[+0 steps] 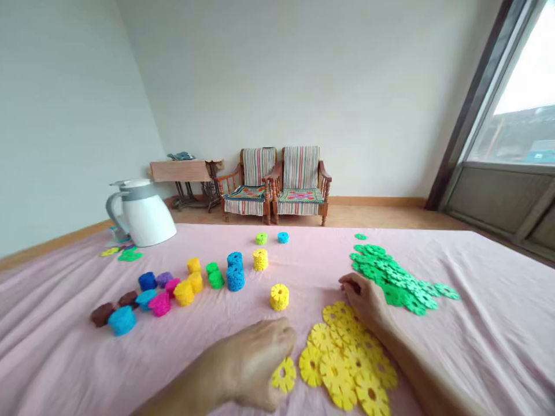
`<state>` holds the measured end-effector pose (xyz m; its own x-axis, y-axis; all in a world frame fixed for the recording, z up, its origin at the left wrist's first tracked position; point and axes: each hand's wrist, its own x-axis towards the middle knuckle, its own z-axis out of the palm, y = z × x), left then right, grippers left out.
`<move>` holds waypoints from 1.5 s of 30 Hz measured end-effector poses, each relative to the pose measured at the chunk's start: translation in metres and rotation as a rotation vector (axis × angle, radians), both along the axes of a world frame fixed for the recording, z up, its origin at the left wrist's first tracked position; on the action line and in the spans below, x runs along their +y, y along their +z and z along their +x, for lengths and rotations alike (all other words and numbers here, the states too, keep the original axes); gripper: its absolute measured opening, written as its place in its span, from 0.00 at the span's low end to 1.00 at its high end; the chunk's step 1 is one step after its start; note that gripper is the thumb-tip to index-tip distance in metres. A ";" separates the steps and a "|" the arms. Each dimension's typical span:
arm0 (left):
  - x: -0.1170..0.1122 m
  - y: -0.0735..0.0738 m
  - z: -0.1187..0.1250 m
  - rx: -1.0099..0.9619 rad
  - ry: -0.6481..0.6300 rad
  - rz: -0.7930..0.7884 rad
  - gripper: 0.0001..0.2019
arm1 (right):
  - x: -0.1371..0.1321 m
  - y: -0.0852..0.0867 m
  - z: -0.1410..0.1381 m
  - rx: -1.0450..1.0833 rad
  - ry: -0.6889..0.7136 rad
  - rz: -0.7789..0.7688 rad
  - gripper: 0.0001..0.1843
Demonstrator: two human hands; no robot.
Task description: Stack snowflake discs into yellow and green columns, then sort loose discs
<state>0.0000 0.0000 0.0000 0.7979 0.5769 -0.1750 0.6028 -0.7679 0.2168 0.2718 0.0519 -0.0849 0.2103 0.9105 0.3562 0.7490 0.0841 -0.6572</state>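
Yellow plastic is showing right beside the curled fingers of the left hand (260,358): a notched disc (284,375) is lying at their right side, its holed face turning upward. Whether those fingers are gripping it, I cannot tell. The right hand (363,296) is bending inward over the far end of the yellow pile (338,370), its fingers drawing in toward the thumb; whether they are pinching anything is also unclear. The pile is spreading between the two forearms, its long axis running from the far end toward the near right, its discs overlapping mostly flat.

Beyond the left hand, a near yellow stack (280,297) is standing upright, and a far yellow stack (260,260) is rising behind it, slightly left. Pink cloth (498,346) is stretching between the near stack and the right hand, giving room sideways, and is continuing rightward past the green pile (390,277), which is slanting from far left to near right. Blue stacks (235,277) are edging the room on the left, with more coloured stacks trailing toward the near left. Farther out, a white jug (150,219) is standing near the cloth's far left edge.
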 end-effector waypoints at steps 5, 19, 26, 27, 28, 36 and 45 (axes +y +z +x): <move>-0.004 0.003 0.007 0.040 -0.014 0.030 0.15 | 0.000 0.001 -0.001 0.013 0.003 -0.002 0.14; 0.052 0.000 -0.009 -0.613 0.245 0.151 0.14 | -0.001 0.003 -0.002 0.031 0.002 -0.026 0.14; 0.066 -0.017 -0.006 -0.634 0.262 0.196 0.12 | -0.002 0.003 -0.002 0.036 -0.004 -0.032 0.14; 0.066 -0.017 -0.005 -0.627 0.262 0.193 0.12 | -0.001 0.003 -0.002 0.032 -0.003 -0.032 0.14; 0.066 -0.017 -0.005 -0.619 0.263 0.190 0.12 | -0.001 0.003 -0.001 0.030 -0.002 -0.032 0.14; 0.069 -0.017 -0.006 -0.570 0.258 0.171 0.11 | -0.001 0.002 0.000 0.030 0.001 -0.032 0.13; 0.070 -0.019 -0.006 -0.548 0.258 0.179 0.10 | -0.001 0.000 0.000 0.036 0.007 -0.034 0.13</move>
